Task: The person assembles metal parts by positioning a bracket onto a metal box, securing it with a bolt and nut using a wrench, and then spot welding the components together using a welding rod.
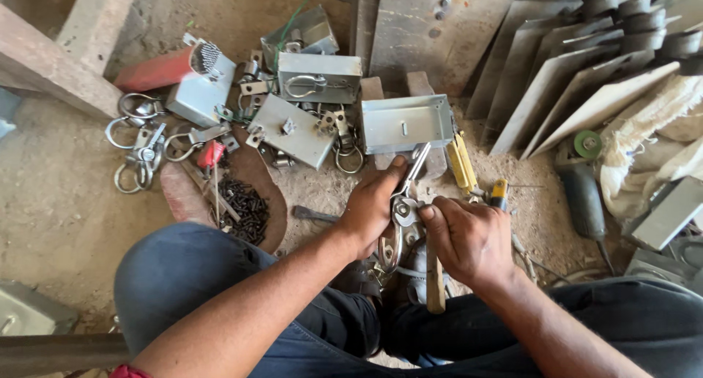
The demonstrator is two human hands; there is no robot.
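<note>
My left hand (372, 206) grips a small metal latch piece with a ring (403, 211), thumb stretched up along a thin shiny metal strip (415, 167) that points toward an open grey metal box (405, 123). My right hand (469, 239) is closed around a wooden handle (435, 279) that hangs down between my knees, and its fingers press the same latch piece. Both hands meet just above my lap, over the sandy floor.
Grey metal boxes (319, 76), ring latches (139, 140) and a pile of black screws (245, 206) lie at the left. A yellow-handled tool (461, 162), an angle grinder (584, 195) and stacked metal plates (571, 78) are at the right. A red cylinder (157, 69) lies far left.
</note>
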